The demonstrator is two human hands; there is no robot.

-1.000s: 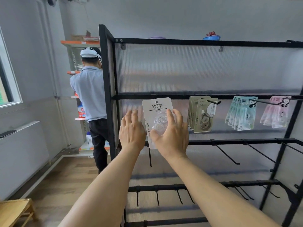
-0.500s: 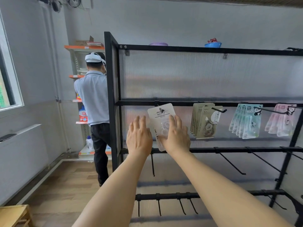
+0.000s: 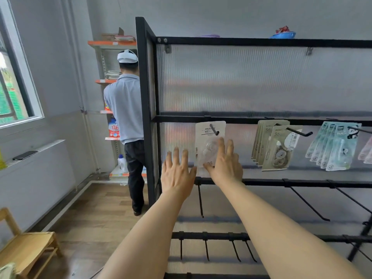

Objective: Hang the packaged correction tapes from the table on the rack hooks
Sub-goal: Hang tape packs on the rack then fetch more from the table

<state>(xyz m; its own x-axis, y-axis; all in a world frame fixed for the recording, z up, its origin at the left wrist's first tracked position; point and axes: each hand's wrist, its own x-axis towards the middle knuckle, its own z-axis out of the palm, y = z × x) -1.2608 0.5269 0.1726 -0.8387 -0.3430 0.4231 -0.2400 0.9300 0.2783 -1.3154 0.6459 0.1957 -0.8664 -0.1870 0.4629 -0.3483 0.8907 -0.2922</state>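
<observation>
2 forearms run up from the bottom of the frame to centre. Left hand [image 3: 177, 174] sits just left of the white correction tape pack [image 3: 209, 146], fingers straight and spread, holding nothing; whether its thumb edge touches the pack's lower left corner, can't tell. Right hand [image 3: 226, 165] lies flat on the pack's lower right, fingers straight, pressing or steadying it, not curled round it. So neither grip is closed on anything.

The pack is centre frame, already threaded on a hook [image 3: 214, 129] off the middle rail of the black rack [image 3: 145, 101]; the hook tip pokes out through the pack's hang hole. Looks like the seating or release step.

Risks, as a guess: the pack sits close to the hook tip, so pulling the hands away carelessly could drag it forward and off. A sideways nudge could set it swinging or tear the hang hole.

Right of it, a beige tape stack [image 3: 275, 147] hangs on its own hook, then a teal panda stack [image 3: 336, 146], with pink packs cut by the right edge. Bare hooks below. No desk in view.

Lower left, a wooden chair [image 3: 30, 250]. Farther back, left of centre, another person [image 3: 126, 109] faces orange shelves [image 3: 112, 44].
</observation>
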